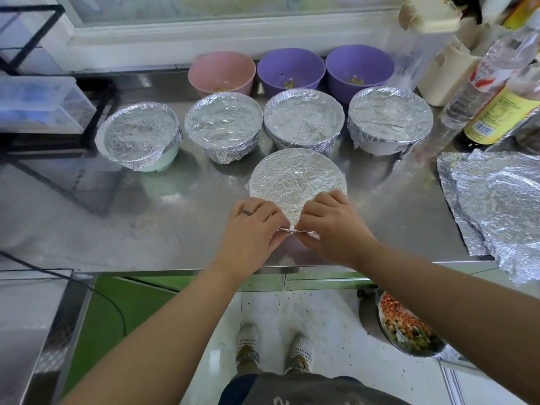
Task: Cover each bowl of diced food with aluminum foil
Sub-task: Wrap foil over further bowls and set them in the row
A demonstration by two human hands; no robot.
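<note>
Two hands at near rim: your left hand (251,229) and right hand (333,226) pinch foil hem (292,229) of front bowl (298,182), fingers curled. Tuck under lip, press snug.

Five foil-covered bowls (137,135) (223,125) (304,116) (390,114) (296,178). Three uncovered bowls: one pink bowl (220,70) and two purple bowls (290,67) (359,64). Two hands (251,226) (333,226). Two bottles (491,74) (502,112) clearly in view. One pile of loose foil sheets (496,200), sheet count unclear. One metal bowl of diced food (406,325). Two shoes (247,343) (301,349).
</note>
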